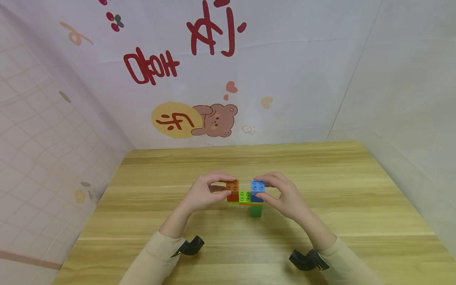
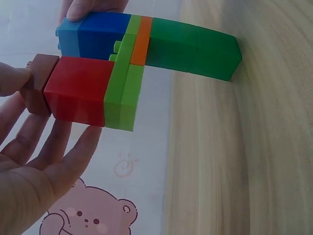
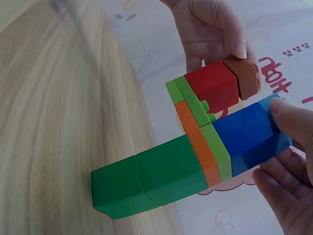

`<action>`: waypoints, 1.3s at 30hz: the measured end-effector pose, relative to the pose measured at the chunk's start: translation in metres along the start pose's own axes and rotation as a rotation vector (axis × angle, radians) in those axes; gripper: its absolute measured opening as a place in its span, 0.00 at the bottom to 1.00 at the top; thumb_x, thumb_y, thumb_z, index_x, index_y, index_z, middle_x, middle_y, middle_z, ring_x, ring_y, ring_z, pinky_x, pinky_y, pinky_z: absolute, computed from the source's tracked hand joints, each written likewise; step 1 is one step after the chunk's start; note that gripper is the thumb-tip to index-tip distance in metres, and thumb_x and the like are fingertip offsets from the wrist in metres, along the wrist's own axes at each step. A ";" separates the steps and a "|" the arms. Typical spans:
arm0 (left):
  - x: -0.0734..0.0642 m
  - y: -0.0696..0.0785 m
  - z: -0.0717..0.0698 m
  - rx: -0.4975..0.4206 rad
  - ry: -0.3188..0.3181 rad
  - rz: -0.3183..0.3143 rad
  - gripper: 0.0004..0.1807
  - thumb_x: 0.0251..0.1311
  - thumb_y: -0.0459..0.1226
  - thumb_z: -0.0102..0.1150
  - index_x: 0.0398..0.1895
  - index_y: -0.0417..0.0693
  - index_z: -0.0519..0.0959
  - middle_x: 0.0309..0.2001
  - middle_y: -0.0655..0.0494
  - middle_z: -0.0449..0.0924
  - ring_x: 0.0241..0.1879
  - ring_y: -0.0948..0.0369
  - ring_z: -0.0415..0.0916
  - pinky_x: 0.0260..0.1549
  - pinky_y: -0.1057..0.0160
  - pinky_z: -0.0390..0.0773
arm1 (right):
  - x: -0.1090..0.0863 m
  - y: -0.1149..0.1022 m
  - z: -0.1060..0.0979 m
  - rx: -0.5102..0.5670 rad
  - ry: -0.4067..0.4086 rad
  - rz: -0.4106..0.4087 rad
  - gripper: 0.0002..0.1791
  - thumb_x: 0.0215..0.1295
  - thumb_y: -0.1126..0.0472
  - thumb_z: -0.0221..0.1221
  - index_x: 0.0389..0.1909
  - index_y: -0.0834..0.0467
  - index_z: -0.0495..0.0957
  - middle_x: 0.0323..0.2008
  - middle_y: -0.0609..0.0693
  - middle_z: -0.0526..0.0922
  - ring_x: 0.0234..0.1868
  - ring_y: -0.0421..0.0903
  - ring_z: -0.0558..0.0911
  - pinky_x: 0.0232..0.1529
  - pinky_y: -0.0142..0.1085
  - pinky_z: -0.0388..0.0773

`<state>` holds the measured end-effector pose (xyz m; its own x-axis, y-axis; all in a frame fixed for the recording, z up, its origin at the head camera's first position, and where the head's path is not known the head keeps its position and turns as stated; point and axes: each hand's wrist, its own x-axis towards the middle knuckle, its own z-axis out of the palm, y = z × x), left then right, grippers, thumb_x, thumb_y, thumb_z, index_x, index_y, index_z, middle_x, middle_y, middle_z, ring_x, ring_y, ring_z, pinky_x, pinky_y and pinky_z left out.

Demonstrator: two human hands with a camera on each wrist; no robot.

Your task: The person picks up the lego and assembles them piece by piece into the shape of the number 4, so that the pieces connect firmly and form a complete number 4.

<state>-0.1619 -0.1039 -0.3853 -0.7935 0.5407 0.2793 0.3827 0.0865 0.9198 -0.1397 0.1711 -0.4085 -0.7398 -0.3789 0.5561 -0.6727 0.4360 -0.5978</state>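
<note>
A toy-brick structure stands on the table, its column of two green bricks (image 3: 171, 169) under an orange plate (image 3: 196, 143). Light green plates (image 1: 245, 196) lie over the orange one and reach out to the left. On that left side a red brick (image 2: 78, 90) carries a brown brick (image 1: 232, 186), which my left hand (image 1: 204, 194) pinches between thumb and fingers. Right of it, a dark blue brick (image 3: 247, 132) has a light blue brick (image 1: 258, 186) on top, gripped by my right hand (image 1: 285, 196). The brown brick looks slightly askew in the left wrist view.
The wooden table (image 1: 160, 166) extends around the structure. A white printed cloth (image 1: 292, 71) with a bear and red lettering rises behind it, and cloth walls flank both sides. Black curved wrist mounts (image 1: 192, 245) sit at both sleeves.
</note>
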 end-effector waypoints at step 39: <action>-0.003 0.005 0.013 -0.039 0.064 -0.070 0.18 0.61 0.27 0.65 0.56 0.38 0.81 0.56 0.46 0.79 0.54 0.52 0.76 0.53 0.57 0.79 | -0.002 0.004 -0.002 0.050 0.004 0.022 0.23 0.56 0.67 0.71 0.54 0.56 0.81 0.48 0.47 0.80 0.45 0.44 0.83 0.47 0.44 0.83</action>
<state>-0.1513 -0.0948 -0.3853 -0.8467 0.4797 0.2303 0.3080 0.0890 0.9472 -0.1407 0.1752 -0.4110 -0.7543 -0.3667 0.5445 -0.6563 0.4026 -0.6381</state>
